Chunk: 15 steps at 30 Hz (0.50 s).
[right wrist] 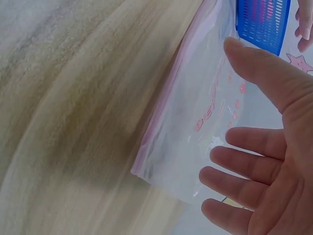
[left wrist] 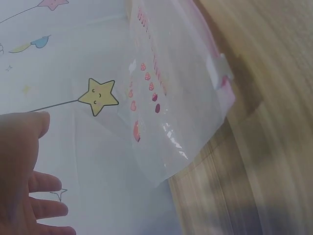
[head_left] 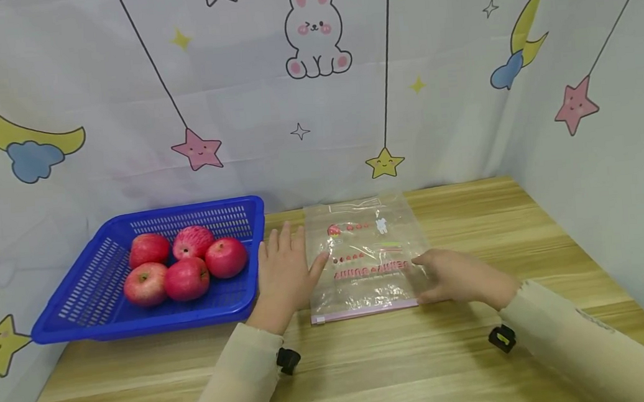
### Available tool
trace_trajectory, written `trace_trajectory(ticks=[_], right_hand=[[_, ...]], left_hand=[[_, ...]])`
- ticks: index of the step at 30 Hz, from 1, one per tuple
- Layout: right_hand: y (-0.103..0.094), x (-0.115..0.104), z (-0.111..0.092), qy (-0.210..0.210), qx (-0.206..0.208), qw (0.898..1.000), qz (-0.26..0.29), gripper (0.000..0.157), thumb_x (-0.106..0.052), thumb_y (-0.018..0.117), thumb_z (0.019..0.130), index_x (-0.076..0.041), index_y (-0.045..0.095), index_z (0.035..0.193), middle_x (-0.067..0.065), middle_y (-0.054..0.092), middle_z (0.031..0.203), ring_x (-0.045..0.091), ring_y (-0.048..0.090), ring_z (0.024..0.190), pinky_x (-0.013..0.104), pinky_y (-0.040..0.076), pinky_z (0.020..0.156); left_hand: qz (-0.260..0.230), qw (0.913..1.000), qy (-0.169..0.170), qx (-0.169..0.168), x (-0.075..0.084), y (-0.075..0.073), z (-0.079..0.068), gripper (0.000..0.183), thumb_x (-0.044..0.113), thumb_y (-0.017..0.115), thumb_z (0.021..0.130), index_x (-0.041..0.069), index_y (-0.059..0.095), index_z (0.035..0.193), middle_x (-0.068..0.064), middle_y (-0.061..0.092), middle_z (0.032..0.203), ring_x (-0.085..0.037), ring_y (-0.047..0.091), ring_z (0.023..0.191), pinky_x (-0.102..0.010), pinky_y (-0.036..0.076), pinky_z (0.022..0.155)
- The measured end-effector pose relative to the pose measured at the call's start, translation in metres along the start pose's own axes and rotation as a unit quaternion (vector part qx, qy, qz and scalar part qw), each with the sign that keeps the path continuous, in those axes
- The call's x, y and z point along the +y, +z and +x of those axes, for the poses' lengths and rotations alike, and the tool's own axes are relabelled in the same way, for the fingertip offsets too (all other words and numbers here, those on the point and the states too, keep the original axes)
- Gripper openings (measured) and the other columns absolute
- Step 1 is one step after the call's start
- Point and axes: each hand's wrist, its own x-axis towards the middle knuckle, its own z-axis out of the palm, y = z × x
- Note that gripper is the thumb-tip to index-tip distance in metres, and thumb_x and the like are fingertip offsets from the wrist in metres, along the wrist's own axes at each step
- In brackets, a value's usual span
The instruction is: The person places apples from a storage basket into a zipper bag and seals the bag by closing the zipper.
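A clear zip bag (head_left: 364,291) with red printing and a pink slider strip lies flat on the wooden table, strip toward me. My left hand (head_left: 284,277) is at the bag's left edge with fingers straight and thumb spread over its side. In the left wrist view that hand (left wrist: 24,181) holds nothing, and the bag's white slider (left wrist: 219,71) shows. At the bag's right edge is my right hand (head_left: 459,277), its fingers loosely bent. The right wrist view shows this hand (right wrist: 274,161) spread and holding nothing; whether it touches the bag I cannot tell.
A blue plastic basket (head_left: 79,333) with several red apples (head_left: 187,279) stands left of my left hand. Behind the table (head_left: 378,365) hangs a white cloth (head_left: 259,106) printed with stars, moons and a rabbit. More white cloth borders the right side.
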Motion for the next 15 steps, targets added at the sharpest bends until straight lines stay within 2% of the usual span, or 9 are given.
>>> trace_trajectory(ticks=[6,15], right_hand=[[0.0018,-0.0027,-0.0022,-0.008,-0.016,1.0,-0.011,0.066,-0.037,0.079,0.071,0.002,0.06,0.121,0.014,0.063,0.114,0.027,0.062,0.1,0.045,0.05,0.09],[0.0026,-0.0062,-0.007,-0.03,-0.029,0.999,-0.013,0.041,-0.024,0.079,0.07,-0.005,0.069,0.104,0.005,0.064,0.098,0.018,0.061,0.086,0.04,0.052,0.08]], left_hand=[[-0.002,0.9999,0.005,0.015,-0.001,-0.0032,-0.0017,0.073,0.059,0.038,0.093,0.008,0.035,0.145,-0.018,0.031,0.151,-0.04,0.028,0.139,-0.057,0.022,0.112],[-0.008,0.9997,0.009,0.022,-0.0026,-0.0044,-0.0021,0.072,0.059,0.039,0.093,0.008,0.036,0.144,-0.019,0.033,0.15,-0.04,0.03,0.138,-0.058,0.024,0.111]])
